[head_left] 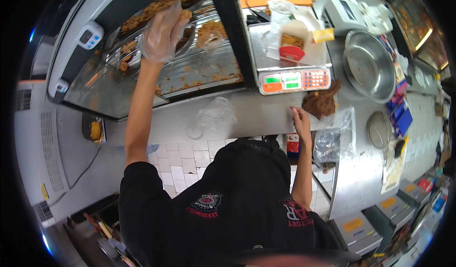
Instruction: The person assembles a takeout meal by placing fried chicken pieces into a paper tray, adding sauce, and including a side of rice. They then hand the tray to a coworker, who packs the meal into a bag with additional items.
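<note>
My left hand (160, 38), in a clear plastic glove, reaches into a lit glass display case at the upper left. Its fingers are closed round a golden-brown fried piece (185, 15), which pokes out past the fingertips. Below it lie metal trays (190, 72) with fried bits and crumbs. My bare right hand (301, 121) is by the steel counter's near edge, fingers loosely stretched and nothing visible in them. Beside it sit a crumpled brown cloth (321, 101) and a clear plastic bag (339, 129). A red-and-white paper box (293, 42) with fried food stands on a digital scale (294, 81).
A crumpled clear plastic glove or bag (213, 115) lies on the counter (259, 112). To the right are a large steel bowl (369, 66) and a round wire strainer (379, 129). The case's dark frame post (233, 34) separates the trays from the scale.
</note>
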Action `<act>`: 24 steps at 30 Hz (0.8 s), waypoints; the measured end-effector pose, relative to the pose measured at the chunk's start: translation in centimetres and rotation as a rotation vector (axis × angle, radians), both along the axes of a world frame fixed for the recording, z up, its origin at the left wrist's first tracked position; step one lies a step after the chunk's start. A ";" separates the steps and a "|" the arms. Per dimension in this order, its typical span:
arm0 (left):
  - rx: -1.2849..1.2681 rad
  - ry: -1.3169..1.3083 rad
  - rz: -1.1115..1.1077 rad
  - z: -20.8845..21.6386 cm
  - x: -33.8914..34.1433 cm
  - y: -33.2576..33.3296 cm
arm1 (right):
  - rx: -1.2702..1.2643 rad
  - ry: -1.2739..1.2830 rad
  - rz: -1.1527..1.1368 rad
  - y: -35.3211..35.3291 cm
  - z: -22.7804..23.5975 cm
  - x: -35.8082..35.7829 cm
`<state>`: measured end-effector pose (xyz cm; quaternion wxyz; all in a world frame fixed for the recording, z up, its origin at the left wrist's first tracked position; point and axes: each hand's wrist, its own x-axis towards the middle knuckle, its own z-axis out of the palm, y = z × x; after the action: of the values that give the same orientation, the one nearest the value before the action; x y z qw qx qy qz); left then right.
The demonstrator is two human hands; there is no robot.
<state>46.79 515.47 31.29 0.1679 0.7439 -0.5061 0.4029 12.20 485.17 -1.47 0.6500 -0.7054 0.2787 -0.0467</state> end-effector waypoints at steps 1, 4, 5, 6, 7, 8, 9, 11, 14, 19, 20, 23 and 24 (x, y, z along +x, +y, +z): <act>0.025 0.014 -0.081 -0.8 -1.5 -1.2 | 0.014 -0.026 -0.019 0.0 0.0 -0.3; 0.045 0.047 -0.206 -5.0 -6.7 -7.9 | 0.038 -0.033 -0.035 0.3 0.2 -0.7; 0.074 0.165 -0.296 -6.0 -7.2 -11.3 | 0.042 -0.018 -0.043 0.4 0.4 -0.7; 0.142 0.411 -0.320 -7.0 -7.8 -14.6 | 0.061 -0.009 -0.035 0.5 0.6 -0.7; 0.136 0.526 -0.352 -7.7 -8.4 -17.9 | 0.065 -0.021 -0.017 0.5 0.9 -0.8; 0.447 -0.229 0.000 -7.7 -7.4 -20.3 | 0.066 -0.022 -0.006 0.4 1.2 -0.8; 0.426 0.081 0.000 -7.9 -6.7 -22.2 | 0.072 0.012 -0.003 0.4 1.5 -0.9; 0.253 0.735 -0.043 -7.8 -4.9 -25.5 | 0.092 0.083 0.007 0.0 2.2 -1.2; 0.696 0.792 0.009 -8.1 -3.7 -27.4 | 0.102 0.053 -0.011 -0.5 2.7 -1.7; 0.640 0.380 -0.149 -7.1 -4.1 -26.0 | 0.147 0.059 -0.089 -0.8 1.7 -2.8; 0.568 0.295 -0.134 -6.4 -4.8 -25.0 | 0.125 0.009 -0.100 -0.8 1.3 -3.0; 0.274 0.245 -0.139 -3.8 -8.5 -19.4 | 0.126 0.016 -0.107 -1.1 0.1 -3.2; 0.167 0.249 -0.152 -2.8 -10.4 -16.9 | 0.121 0.028 -0.088 -1.4 -0.3 -3.2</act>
<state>36.42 498.59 28.46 0.1970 0.7590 -0.5678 0.2505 8.96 483.78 -1.73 0.6848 -0.6523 0.3211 -0.0484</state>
